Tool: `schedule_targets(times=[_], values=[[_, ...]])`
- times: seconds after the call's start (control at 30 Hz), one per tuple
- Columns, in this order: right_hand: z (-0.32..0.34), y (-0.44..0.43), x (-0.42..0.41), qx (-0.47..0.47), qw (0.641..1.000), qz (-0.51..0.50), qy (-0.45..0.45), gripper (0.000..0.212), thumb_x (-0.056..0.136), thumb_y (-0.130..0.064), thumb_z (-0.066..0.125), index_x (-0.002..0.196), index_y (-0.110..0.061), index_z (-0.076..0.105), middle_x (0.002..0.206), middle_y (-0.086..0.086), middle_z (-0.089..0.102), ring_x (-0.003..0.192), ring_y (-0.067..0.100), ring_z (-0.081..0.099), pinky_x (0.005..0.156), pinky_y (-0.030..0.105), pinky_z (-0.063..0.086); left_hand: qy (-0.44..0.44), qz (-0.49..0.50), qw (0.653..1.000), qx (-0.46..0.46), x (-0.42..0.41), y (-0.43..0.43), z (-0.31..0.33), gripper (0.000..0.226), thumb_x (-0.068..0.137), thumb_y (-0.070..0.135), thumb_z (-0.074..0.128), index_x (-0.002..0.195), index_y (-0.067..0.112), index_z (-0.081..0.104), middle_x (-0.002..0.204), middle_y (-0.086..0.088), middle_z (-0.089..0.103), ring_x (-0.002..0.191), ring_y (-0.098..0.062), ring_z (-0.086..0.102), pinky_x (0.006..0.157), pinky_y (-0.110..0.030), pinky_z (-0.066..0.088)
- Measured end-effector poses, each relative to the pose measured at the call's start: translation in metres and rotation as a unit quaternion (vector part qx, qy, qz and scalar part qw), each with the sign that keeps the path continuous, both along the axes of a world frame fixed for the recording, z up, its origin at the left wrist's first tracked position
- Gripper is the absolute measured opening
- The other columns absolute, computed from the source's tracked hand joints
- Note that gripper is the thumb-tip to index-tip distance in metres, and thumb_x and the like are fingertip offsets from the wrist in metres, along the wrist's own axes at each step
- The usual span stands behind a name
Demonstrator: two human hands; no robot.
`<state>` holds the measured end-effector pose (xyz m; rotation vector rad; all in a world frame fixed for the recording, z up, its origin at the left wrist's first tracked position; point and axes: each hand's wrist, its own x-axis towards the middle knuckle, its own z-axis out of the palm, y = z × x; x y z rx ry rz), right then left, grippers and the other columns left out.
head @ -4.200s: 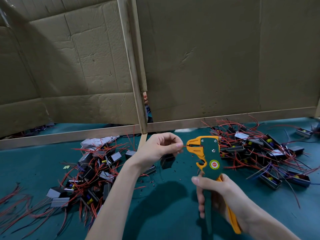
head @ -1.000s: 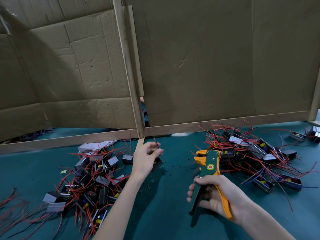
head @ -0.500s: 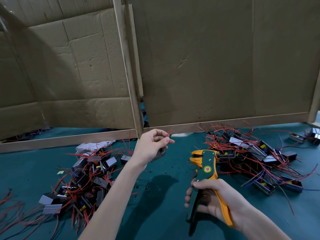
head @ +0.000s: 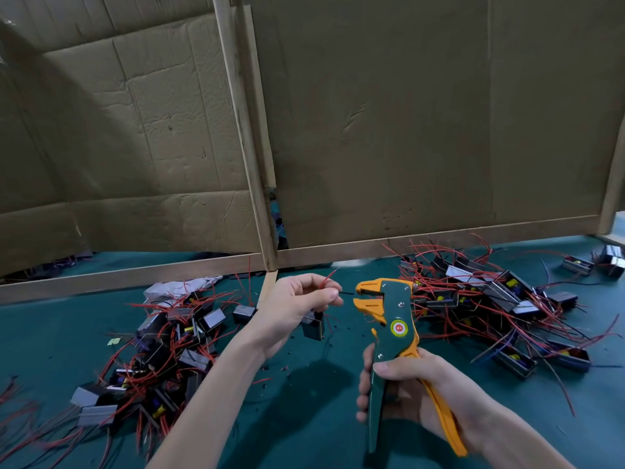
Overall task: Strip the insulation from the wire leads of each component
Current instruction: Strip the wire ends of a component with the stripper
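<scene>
You're at a small electronics assembly bench: a teal cloth-covered table (head: 67, 326) screened by creased brown cardboard sheets (head: 406, 113) on pale wooden battens (head: 243, 137), with heaps of small black boxed components with red wire leads (head: 176, 346) on both sides of you.

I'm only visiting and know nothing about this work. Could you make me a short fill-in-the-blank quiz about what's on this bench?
1. The right hand grips a green and ____ wire stripper.
2. The left hand pinches a thin lead, pointed at the stripper, coloured ____.
3. The wall behind the table is made of ____.
4. Most wires in the left pile are ____.

Missing words: orange; black; cardboard; red.
</scene>
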<state>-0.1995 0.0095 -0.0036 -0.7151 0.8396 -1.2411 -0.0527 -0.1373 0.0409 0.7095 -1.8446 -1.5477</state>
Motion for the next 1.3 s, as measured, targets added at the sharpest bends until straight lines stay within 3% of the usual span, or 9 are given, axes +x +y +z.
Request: schedule_targets(times=[0.27,0.4,0.67,0.83,1.1,1.3], values=[[0.001,0.002,-0.002,-0.025,0.999,0.018,0.021,0.029,0.061,-0.007,0.078,0.087,0.001,0.067,0.080,0.026,0.061,0.072,0.038,0.064,0.071,0.048,0.055,-0.007,-0.021,0.999,0.043,-0.002,0.004,-0.004,0.010,0.072,0.033,0.072,0.074,0.023,0.072,0.072,0.004,0.069,0.081,-0.015,0.054,0.081,-0.029,0.041],[0.002,0.002,-0.003,-0.031,0.999,0.022,0.029,0.028,0.062,-0.007,0.079,0.087,0.001,0.067,0.080,0.026,0.061,0.072,0.038,0.063,0.072,0.048,0.054,-0.039,-0.019,0.999,0.029,0.000,0.003,-0.004,0.009,0.079,0.030,0.071,0.073,0.024,0.070,0.063,0.009,0.064,0.081,-0.017,0.053,0.070,-0.028,0.035],[-0.002,-0.001,-0.004,-0.027,0.998,0.023,0.046,0.030,0.061,-0.009,0.081,0.086,0.000,0.067,0.079,0.027,0.060,0.072,0.039,0.063,0.072,0.050,0.055,-0.029,-0.041,0.998,0.037,-0.002,0.004,-0.004,0.012,0.089,0.021,0.063,0.079,0.019,0.068,0.058,0.010,0.056,0.057,-0.004,0.045,0.060,-0.026,0.027],[-0.002,-0.001,-0.006,-0.036,0.997,0.031,0.058,0.034,0.060,-0.012,0.085,0.086,0.000,0.066,0.080,0.027,0.060,0.074,0.039,0.063,0.074,0.051,0.054,-0.013,-0.045,0.998,0.049,-0.001,0.005,-0.002,0.011,0.084,0.023,0.065,0.078,0.016,0.070,0.049,0.011,0.042,0.051,-0.006,0.038,0.066,-0.029,0.028],[-0.001,0.001,-0.005,-0.043,0.994,0.035,0.092,0.028,0.065,-0.017,0.083,0.081,-0.003,0.064,0.077,0.026,0.058,0.070,0.038,0.062,0.070,0.048,0.053,-0.011,-0.067,0.996,0.049,0.002,0.004,-0.002,0.014,0.079,0.023,0.067,0.066,0.022,0.072,0.050,0.011,0.044,0.048,-0.003,0.039,0.080,-0.038,0.029],[-0.002,0.003,0.005,-0.009,0.992,-0.029,0.123,0.035,0.057,-0.027,0.087,0.070,-0.007,0.062,0.060,0.021,0.053,0.049,0.030,0.055,0.053,0.038,0.052,-0.005,-0.080,0.996,0.046,0.003,0.005,0.001,0.009,0.072,0.028,0.069,0.068,0.021,0.072,0.052,0.008,0.039,0.049,-0.005,0.036,0.070,-0.030,0.030]])
